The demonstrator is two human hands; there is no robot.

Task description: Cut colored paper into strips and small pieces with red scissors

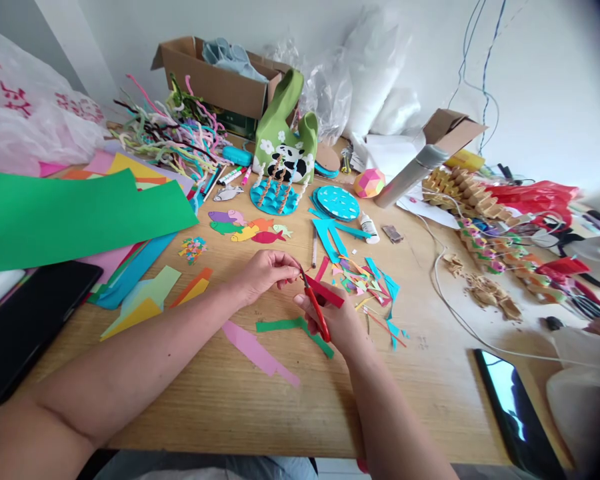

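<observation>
My right hand (pixel 337 320) is closed around scissors (pixel 318 310) with red handles, over the middle of the table. Their dark blades point up and away, towards my left hand (pixel 267 275). The left fingers are pinched together at the blade tips; whatever lies between them is too small to name. A red paper strip (pixel 327 292) lies across my right hand beside the scissors. Below the hands are a green paper strip (pixel 280 325) and a pink paper scrap (pixel 260 350). Just right of them spreads a heap of coloured paper scraps (pixel 363 277).
Paper fish (pixel 245 228) and a pile of tiny paper bits (pixel 193 250) lie beyond my left arm. Behind stand a blue round base with twisted posts (pixel 275 198), blue discs (pixel 337 202) and a glue bottle (pixel 369 228). A phone (pixel 520 413) lies at right, coloured sheets (pixel 85 220) at left.
</observation>
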